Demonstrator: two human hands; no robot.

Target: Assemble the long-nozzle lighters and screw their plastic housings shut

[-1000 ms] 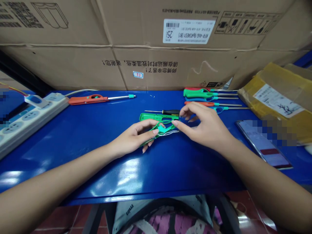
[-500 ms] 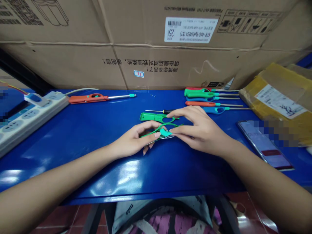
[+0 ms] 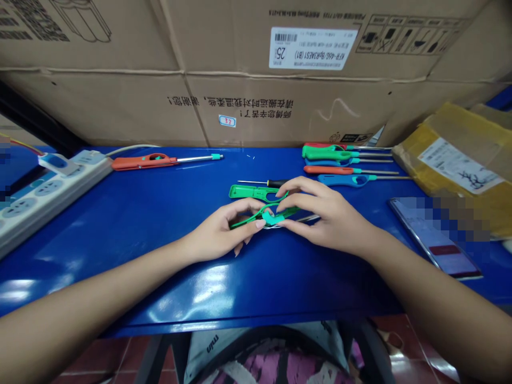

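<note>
In the head view my left hand (image 3: 222, 229) is closed around an opened green lighter body (image 3: 248, 220), its thumb pressed near a teal trigger (image 3: 272, 217). Thin white wires run below the trigger. My right hand (image 3: 326, 216) pinches the right part of the same lighter, thumb at the trigger and fingers bent over the green frame. A metal rod (image 3: 310, 218) shows under the right fingers. Just behind lies the other green lighter half shell (image 3: 250, 192), inner side up. Beyond it rests a screwdriver (image 3: 256, 183) with a black handle, partly hidden by my right fingers.
An orange lighter (image 3: 148, 161) lies back left beside a white power strip (image 3: 48, 186). Several coloured lighters (image 3: 326, 153) lie back right. A phone (image 3: 436, 240) and a taped package (image 3: 460, 160) are at right. A large cardboard box (image 3: 240, 90) stands behind.
My right fingers have shifted slightly, spreading over the lighter's right part. The metal rod now shows beneath them, and the teal trigger sits at a different angle. My left hand stays nearly still.
</note>
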